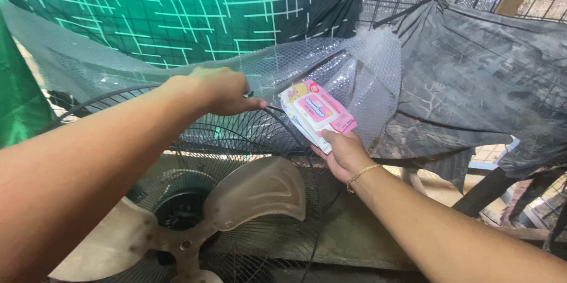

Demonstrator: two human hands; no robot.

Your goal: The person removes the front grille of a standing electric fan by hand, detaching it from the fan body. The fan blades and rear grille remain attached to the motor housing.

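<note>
Right hand (344,154) has its fingers (319,150) clamped on a pink and white wipes pack (316,113), held up in the middle, against the bubble wrap (354,76). Left hand (220,90) is just left of it, fingers curled shut, pinching the wrap's edge above the fan guard (236,135). Near and below, pale fan blades (254,191); dark tarp (484,82) far right.

Concrete ledge (354,236) w/ big fan (195,200) standing on it, guard dusty.
</note>
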